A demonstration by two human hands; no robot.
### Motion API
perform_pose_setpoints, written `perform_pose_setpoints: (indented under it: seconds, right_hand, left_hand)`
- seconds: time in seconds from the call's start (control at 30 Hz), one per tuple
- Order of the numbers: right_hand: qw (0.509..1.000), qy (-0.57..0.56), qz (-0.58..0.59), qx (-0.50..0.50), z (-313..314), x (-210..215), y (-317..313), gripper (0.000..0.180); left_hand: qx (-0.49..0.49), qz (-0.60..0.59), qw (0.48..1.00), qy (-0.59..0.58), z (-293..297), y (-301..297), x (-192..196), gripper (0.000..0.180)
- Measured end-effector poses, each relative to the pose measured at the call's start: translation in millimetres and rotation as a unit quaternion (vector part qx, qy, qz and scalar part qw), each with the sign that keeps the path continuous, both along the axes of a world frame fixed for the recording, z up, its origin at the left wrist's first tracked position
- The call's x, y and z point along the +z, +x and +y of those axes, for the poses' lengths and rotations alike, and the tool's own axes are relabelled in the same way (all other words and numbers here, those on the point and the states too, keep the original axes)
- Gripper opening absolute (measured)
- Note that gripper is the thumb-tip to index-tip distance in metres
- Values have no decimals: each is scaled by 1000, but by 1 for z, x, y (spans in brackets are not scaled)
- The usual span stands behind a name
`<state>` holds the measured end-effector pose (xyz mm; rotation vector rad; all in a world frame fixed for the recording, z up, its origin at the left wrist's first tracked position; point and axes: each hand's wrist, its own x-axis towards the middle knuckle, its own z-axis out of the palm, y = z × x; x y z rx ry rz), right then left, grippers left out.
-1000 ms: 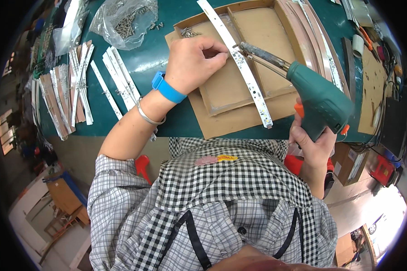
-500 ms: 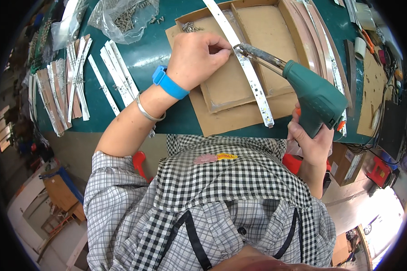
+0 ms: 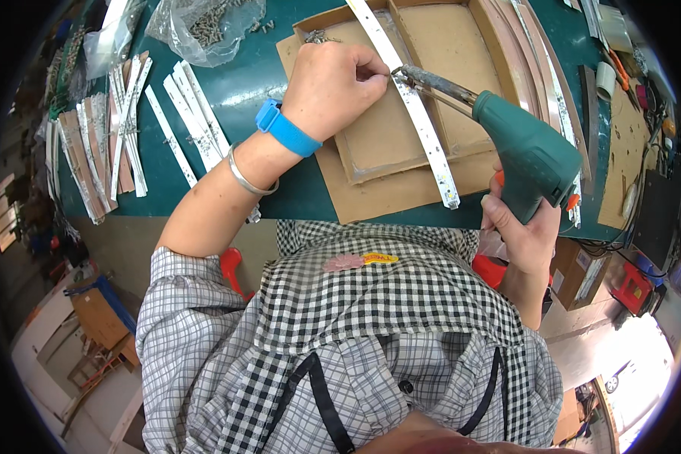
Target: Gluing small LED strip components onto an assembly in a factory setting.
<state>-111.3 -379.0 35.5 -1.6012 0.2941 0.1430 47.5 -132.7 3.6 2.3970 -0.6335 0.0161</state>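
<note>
My right hand (image 3: pixel 523 236) grips the handle of a green soldering gun (image 3: pixel 523 147). The gun's long dark tip reaches left to a white LED strip (image 3: pixel 429 147) lying slantwise across a divided cardboard tray (image 3: pixel 367 175). From the strip's left side, my left hand (image 3: pixel 331 89) is closed in a pinch, its fingertips close to the tip. Whatever sits between those fingers is too small to name. Behind the left hand, a little heap of small metal parts (image 3: pixel 319 36) lies in the tray.
Several white strips (image 3: pixel 194 113) lie left of the tray, with a mixed stack (image 3: pixel 91 147) farther left. A clear bag of small metal parts (image 3: pixel 204 30) sits at the back. On the right are curved brown strips (image 3: pixel 533 60), a white cup (image 3: pixel 605 79) and tangled cables (image 3: pixel 647 178).
My left hand has shifted slightly upward, still pinched beside the strip. The soldering gun's tip has also moved up a little along the strip.
</note>
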Motion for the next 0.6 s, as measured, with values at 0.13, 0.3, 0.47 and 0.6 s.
perform_pose_setpoints:
  seconds: [0.13,0.3,0.47,0.6]
  right_hand:
    - [1000,-1,-1,14,-2,-1,0,47]
    - [999,34,-21,-10,-4,-2,1,52]
    - [984,104,-129,-62,-6,6,8,61]
    - [982,116,-141,-58,-17,4,8,64]
  left_hand:
    - [-1,-3,1000,-3,0,0,-1,12]
    - [4,15,1000,-19,0,0,0,11]
    - [12,34,999,-40,1,-2,1,10]
    - [11,39,998,-47,2,-2,2,11]
